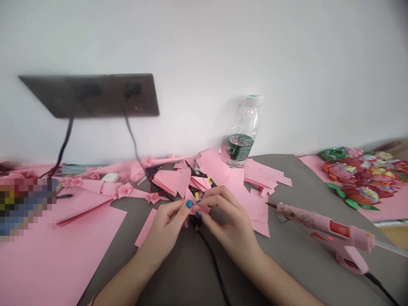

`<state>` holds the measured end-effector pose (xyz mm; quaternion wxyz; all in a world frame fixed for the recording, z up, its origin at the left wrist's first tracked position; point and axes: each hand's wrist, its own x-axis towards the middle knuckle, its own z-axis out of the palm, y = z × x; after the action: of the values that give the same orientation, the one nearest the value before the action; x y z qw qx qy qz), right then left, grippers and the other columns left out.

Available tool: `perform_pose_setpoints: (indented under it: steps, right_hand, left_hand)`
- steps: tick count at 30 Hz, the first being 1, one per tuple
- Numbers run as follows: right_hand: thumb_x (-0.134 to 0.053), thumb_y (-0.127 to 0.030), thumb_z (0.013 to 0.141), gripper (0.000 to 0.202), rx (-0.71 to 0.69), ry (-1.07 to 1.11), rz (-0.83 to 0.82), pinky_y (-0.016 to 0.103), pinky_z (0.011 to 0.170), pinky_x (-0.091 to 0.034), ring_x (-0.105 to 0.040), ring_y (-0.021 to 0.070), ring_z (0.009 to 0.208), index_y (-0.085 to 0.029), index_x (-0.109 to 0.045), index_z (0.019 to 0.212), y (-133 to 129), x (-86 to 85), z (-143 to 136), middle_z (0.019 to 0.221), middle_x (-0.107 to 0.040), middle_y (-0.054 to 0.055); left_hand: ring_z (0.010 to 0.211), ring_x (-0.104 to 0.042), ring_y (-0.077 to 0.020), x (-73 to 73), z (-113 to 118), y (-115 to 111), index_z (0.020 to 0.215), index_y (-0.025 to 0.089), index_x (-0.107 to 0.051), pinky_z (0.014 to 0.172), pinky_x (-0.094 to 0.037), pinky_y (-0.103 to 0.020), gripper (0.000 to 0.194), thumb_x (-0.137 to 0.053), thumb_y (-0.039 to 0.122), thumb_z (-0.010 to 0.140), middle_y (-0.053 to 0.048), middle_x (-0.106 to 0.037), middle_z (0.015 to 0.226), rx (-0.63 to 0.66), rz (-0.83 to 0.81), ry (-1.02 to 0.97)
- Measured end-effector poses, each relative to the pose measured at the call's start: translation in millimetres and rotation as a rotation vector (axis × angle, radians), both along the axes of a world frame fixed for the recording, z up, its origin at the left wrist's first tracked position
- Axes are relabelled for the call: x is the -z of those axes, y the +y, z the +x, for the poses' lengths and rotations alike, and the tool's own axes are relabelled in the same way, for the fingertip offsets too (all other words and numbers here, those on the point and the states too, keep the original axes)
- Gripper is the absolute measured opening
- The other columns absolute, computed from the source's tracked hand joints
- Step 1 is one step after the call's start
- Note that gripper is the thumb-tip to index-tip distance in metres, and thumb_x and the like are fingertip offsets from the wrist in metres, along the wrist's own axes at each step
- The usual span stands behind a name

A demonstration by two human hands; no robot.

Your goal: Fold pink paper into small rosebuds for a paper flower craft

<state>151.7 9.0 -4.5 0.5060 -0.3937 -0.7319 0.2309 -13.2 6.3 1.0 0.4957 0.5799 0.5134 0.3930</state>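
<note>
While left fingers (184, 211) pinch paper (194, 207), barely parted right fingers (206, 218) hold it.

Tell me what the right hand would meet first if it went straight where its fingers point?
The right hand touches the small pink paper piece at its fingertips, so that comes first. The left hand looks next in line, though depth is unclear.
</note>
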Motion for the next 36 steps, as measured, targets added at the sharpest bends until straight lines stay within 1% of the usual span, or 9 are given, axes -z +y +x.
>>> perform_pose_setpoints:
  steps: [5, 9, 13, 17, 20, 27, 29, 32, 36]
  right_hand:
    - [-0.060, -0.004, 0.087, 0.019, 0.015, -0.014, 0.007, 0.033, 0.075, -0.049, -0.061, 0.0187, 0.087, -0.022, -0.063, 0.086, 0.1, 0.3, 1.8, 0.094, -0.060, 0.003]
    - [-0.058, -0.003, 0.086, 0.019, -0.023, -0.025, -0.031, 0.033, 0.076, -0.050, -0.061, 0.0192, 0.090, -0.022, -0.059, 0.085, 1.3, 0.3, 2.4, 0.094, -0.060, 0.004]
    - [-0.058, -0.004, 0.088, 0.018, -0.043, -0.100, 0.077, 0.034, 0.079, -0.051, -0.062, 0.0198, 0.093, -0.021, -0.061, 0.085, 3.3, -0.9, 3.8, 0.096, -0.063, 0.005]
    - [-0.060, -0.008, 0.091, 0.017, -0.033, -0.192, 0.202, 0.034, 0.077, -0.050, -0.064, 0.0193, 0.089, -0.022, -0.065, 0.084, 4.9, -3.8, 6.1, 0.096, -0.068, 0.005]
    - [-0.062, -0.010, 0.091, 0.017, -0.038, -0.230, 0.216, 0.034, 0.075, -0.049, -0.065, 0.0191, 0.087, -0.024, -0.067, 0.083, 5.7, -5.9, 7.1, 0.094, -0.070, 0.004]
    - [-0.063, -0.008, 0.089, 0.018, -0.058, -0.209, 0.164, 0.037, 0.077, -0.049, -0.067, 0.0207, 0.087, -0.025, -0.065, 0.081, 6.4, -6.8, 7.5, 0.094, -0.071, 0.005]
    - [-0.064, -0.009, 0.088, 0.017, -0.076, -0.175, 0.123, 0.038, 0.079, -0.049, -0.066, 0.0216, 0.090, -0.024, -0.064, 0.081, 5.6, -6.7, 7.7, 0.096, -0.071, 0.005]
    - [-0.062, -0.015, 0.091, 0.012, -0.112, -0.016, -0.024, 0.037, 0.080, -0.051, -0.065, 0.0218, 0.094, -0.023, -0.062, 0.082, 4.4, -6.9, 8.0, 0.100, -0.068, 0.007]
    - [-0.053, -0.025, 0.097, 0.015, -0.106, 0.208, -0.197, 0.033, 0.074, -0.051, -0.063, 0.0199, 0.087, -0.022, -0.057, 0.083, 5.4, -6.1, 8.0, 0.093, -0.065, 0.007]
  left_hand:
    - [0.056, -0.040, -0.0133, -1.5, 0.9, -0.7, 0.057, 0.019, -0.051, 0.054, -0.029, -0.027, 0.046, -0.048, 0.048, 0.092, 0.002, -0.047, 0.056, 0.021, -0.019, 0.017]
    - [0.056, -0.041, -0.0132, -2.2, 0.5, -0.8, 0.055, 0.018, -0.050, 0.055, -0.029, -0.027, 0.047, -0.049, 0.048, 0.092, 0.002, -0.047, 0.055, 0.028, -0.018, 0.044]
    - [0.055, -0.040, -0.0132, -2.3, 0.5, 0.7, 0.054, 0.019, -0.050, 0.055, -0.030, -0.027, 0.046, -0.051, 0.048, 0.089, 0.002, -0.048, 0.054, 0.009, -0.017, 0.011]
    - [0.055, -0.040, -0.0135, -1.1, 0.7, 1.7, 0.054, 0.018, -0.053, 0.055, -0.030, -0.027, 0.044, -0.054, 0.048, 0.087, 0.002, -0.049, 0.054, -0.020, -0.043, -0.044]
    - [0.056, -0.041, -0.0136, -0.3, 0.6, 1.7, 0.057, 0.018, -0.056, 0.055, -0.030, -0.027, 0.043, -0.056, 0.048, 0.087, 0.001, -0.051, 0.055, -0.025, -0.060, -0.080]
    - [0.058, -0.041, -0.0137, 1.0, -1.8, 1.7, 0.058, 0.017, -0.058, 0.057, -0.031, -0.027, 0.042, -0.058, 0.048, 0.087, 0.002, -0.050, 0.057, -0.008, -0.069, -0.062]
    - [0.059, -0.042, -0.0136, 1.6, -2.4, 1.6, 0.059, 0.017, -0.060, 0.057, -0.031, -0.026, 0.041, -0.059, 0.047, 0.087, 0.002, -0.051, 0.058, -0.005, -0.066, -0.061]
    - [0.059, -0.042, -0.0134, 1.2, -2.6, 1.8, 0.062, 0.016, -0.064, 0.057, -0.031, -0.025, 0.039, -0.059, 0.046, 0.086, 0.001, -0.054, 0.059, -0.013, -0.081, -0.067]
    - [0.061, -0.044, -0.0139, -2.1, -1.6, 2.8, 0.071, 0.015, -0.070, 0.057, -0.032, -0.025, 0.035, -0.060, 0.046, 0.085, -0.001, -0.060, 0.064, -0.003, -0.103, -0.060]
